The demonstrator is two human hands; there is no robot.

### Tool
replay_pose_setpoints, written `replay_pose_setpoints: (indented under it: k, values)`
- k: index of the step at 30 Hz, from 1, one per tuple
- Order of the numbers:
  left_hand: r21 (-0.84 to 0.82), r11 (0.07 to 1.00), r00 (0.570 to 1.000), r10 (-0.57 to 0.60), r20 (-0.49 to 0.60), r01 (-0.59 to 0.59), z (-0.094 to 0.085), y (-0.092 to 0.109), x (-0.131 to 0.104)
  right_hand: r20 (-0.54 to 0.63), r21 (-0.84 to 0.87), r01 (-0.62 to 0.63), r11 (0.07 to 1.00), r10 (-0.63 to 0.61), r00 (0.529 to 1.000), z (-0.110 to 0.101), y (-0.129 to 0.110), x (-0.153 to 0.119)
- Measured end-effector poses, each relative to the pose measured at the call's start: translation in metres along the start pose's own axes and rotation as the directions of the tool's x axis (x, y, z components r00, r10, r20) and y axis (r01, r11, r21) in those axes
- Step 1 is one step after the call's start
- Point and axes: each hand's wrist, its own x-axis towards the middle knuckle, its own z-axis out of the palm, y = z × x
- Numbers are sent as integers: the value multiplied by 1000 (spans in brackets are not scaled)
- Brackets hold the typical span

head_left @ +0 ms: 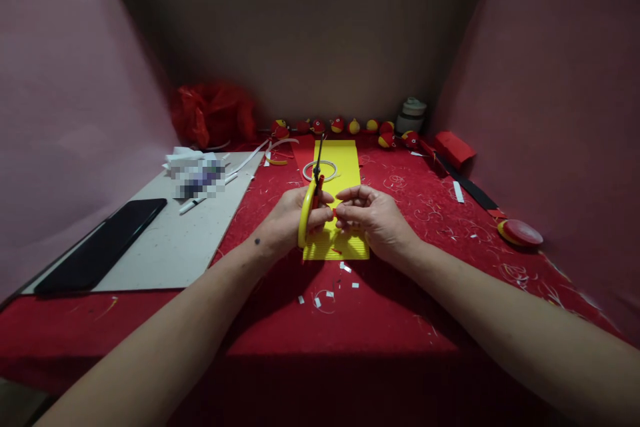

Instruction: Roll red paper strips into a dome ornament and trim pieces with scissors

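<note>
Right at the middle of the red-covered bench (pixel 400 307), the left hand (pixel 290 217) is closed around the yellow handles of a pair of scissors (pixel 311 203), whose dark blades point up and away from the person. The right hand (pixel 373 217) sits just beside it, fingertips pinched narrow on a small red piece (pixel 335 213) held against the scissors; the piece is too small to make out further. Both hands hover over a yellow corrugated sheet (pixel 345 167) that runs from under the wrists toward the back wall, with a white ring (pixel 320 170) lying on it beyond the blade tips. Small white scraps (pixel 345 268) are scattered on the cloth near the sheet's front edge. To the left lies a grey board (pixel 170 247) carrying a black phone (pixel 103 247) and a white pen (pixel 200 200). Along the back stands a row of red and yellow balls (pixel 353 126), a red plastic bag (pixel 213 113) at the left end and a pale jar (pixel 411 115) at the right. A red round lid (pixel 523 232) rests well apart at the right.
</note>
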Motion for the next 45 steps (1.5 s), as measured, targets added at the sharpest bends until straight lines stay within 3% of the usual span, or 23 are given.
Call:
replay_pose_setpoints:
  k: [9,14,20,25,32,37,45]
  values:
    - [16,996,990,84,-115,-83,3,3,-2,46,9,-106,994,105,993,-2,-1,1]
    - [7,998,994,70,-82,-70,5,1,-2,47,-88,-44,995,49,998,-2,0,2]
    - [0,997,993,81,-82,-82,3,-1,0,90,-113,-91,989,101,991,1,-3,0]
    - [-17,997,994,74,-75,-76,3,-1,-1,32,-47,-49,998,51,998,-2,-1,2]
    - [-48,992,978,103,-180,-113,0,2,-2,-108,-46,80,996,-85,991,-8,-3,9]
    - [-38,990,966,121,-229,-133,-3,-2,1,11,-30,85,996,-84,996,-10,-5,9]
    - [-69,989,967,112,-228,-131,5,-3,-1,58,-134,82,988,-74,996,-5,-6,4]
